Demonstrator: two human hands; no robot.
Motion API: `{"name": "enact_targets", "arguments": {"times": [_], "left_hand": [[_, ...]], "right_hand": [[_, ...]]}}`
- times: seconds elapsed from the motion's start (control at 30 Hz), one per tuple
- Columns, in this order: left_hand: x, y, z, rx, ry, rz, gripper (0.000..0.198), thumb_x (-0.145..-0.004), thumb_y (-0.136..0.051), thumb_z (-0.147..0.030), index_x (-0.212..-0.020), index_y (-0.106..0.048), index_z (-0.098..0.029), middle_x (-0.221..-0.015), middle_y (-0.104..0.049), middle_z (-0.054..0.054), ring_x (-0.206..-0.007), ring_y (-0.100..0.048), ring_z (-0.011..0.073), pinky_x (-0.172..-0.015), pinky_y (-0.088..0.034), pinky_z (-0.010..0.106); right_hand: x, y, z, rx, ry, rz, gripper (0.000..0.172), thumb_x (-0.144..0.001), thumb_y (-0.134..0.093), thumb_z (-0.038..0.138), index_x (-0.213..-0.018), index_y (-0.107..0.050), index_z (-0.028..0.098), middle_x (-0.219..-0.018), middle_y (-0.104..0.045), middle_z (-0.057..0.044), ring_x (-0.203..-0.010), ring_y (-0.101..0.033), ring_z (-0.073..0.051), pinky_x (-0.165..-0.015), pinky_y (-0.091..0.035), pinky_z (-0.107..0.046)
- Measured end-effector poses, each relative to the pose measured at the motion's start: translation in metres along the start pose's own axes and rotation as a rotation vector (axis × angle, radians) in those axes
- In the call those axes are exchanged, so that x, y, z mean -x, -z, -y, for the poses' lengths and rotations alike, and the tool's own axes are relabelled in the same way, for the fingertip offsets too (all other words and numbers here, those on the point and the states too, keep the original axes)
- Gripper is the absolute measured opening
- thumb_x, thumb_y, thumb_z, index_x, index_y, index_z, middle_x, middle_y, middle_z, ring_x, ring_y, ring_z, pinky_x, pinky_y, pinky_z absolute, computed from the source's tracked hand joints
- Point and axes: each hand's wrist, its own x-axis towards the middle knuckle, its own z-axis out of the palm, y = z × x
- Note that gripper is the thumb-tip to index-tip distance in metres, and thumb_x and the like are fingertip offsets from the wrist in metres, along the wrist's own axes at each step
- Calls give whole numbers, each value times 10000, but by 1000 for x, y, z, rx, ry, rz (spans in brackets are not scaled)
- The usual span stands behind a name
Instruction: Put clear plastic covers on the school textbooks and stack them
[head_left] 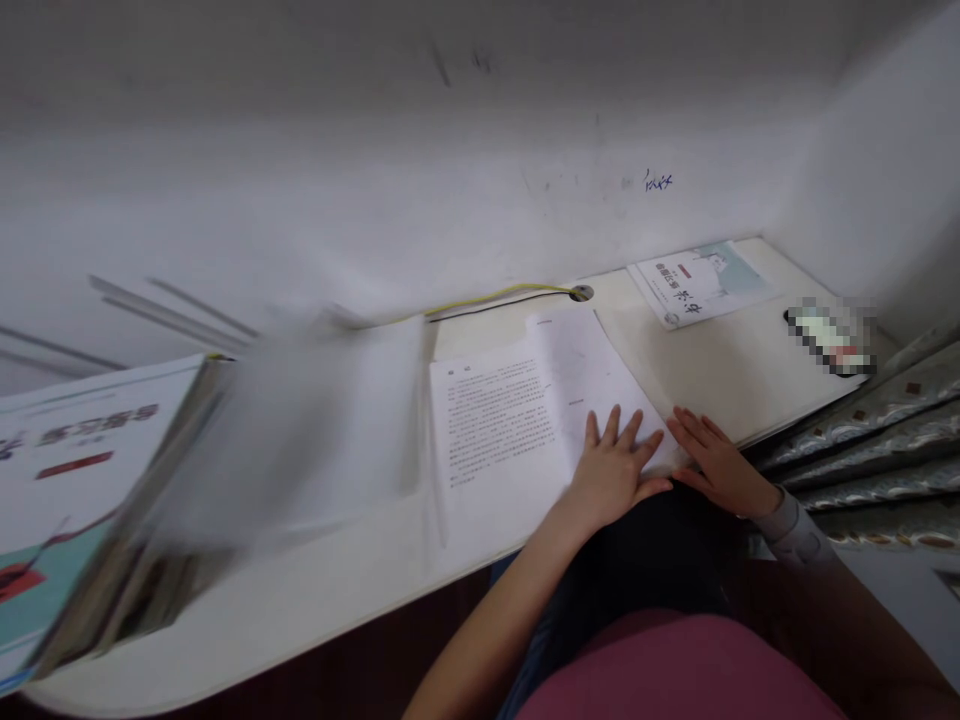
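An open printed booklet (499,440) lies on the white desk, its left page full of small text and its right page nearly blank. My left hand (611,468) rests flat on the lower part of the right page with its fingers spread. Beside the booklet's lower right corner, my right hand (720,468) is stretched out at the desk's front edge, fingers extended and a band round the wrist. Whether its fingertips touch the paper I cannot tell. Neither hand grips anything.
Blurred white sheets (322,440) lie left of the booklet, by a thick stack of books (82,450). A workbook (701,283) lies at the back right, near a pixelated phone-like object (831,340). Yellow and black cables (502,297) run to a desk hole. Patterned curtains (885,430) hang at right.
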Motion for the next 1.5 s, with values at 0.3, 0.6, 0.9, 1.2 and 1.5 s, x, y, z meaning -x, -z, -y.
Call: {"name": "enact_targets", "arguments": {"times": [0.3, 0.6, 0.9, 1.2, 1.5], "left_hand": [[-3, -2, -3, -35, -31, 20, 697, -825, -306, -687, -1385, -392, -282, -1487, -304, 118, -1366, -191, 406, -1047, -137, 661], [2, 3, -9, -6, -64, 87, 718, -834, -236, -692, -1397, -369, -267, -1495, -280, 126, -1378, -174, 382, -1061, -132, 641], [-8, 2, -17, -33, -45, 97, 713, -846, -216, -679, -1414, -336, -265, -1502, -267, 125, -1380, -163, 383, -1061, -143, 632], [2, 1, -14, -38, -58, 96, 717, -841, -238, -679, -1409, -344, -254, -1498, -273, 130, -1373, -184, 389, -1057, -160, 634], [-1, 1, -14, -30, -56, 108, 703, -844, -265, -669, -1403, -357, -252, -1502, -261, 132, -1374, -176, 391, -1048, -174, 648]], "right_hand": [[-7, 0, -19, 173, -138, -51, 482, -965, -270, 359, -1386, -390, 156, -1450, -372, -136, -1361, -278, -254, -1065, -281, -479], [-8, -4, -17, 208, -157, -82, 486, -957, -294, 347, -1397, -373, 158, -1439, -387, -144, -1341, -318, -252, -1056, -295, -456], [-8, -5, -17, 200, -170, -95, 490, -963, -283, 348, -1399, -365, 142, -1444, -369, -169, -1340, -319, -262, -1054, -299, -452], [-11, -4, -4, 308, -174, -112, 447, -945, -363, 356, -1344, -454, 177, -1440, -360, -197, -1317, -349, -317, -1029, -298, -508], [-8, 0, -5, 269, -68, -68, 477, -946, -352, 405, -1333, -468, 152, -1415, -406, -187, -1334, -323, -301, -1047, -294, -490]]}}
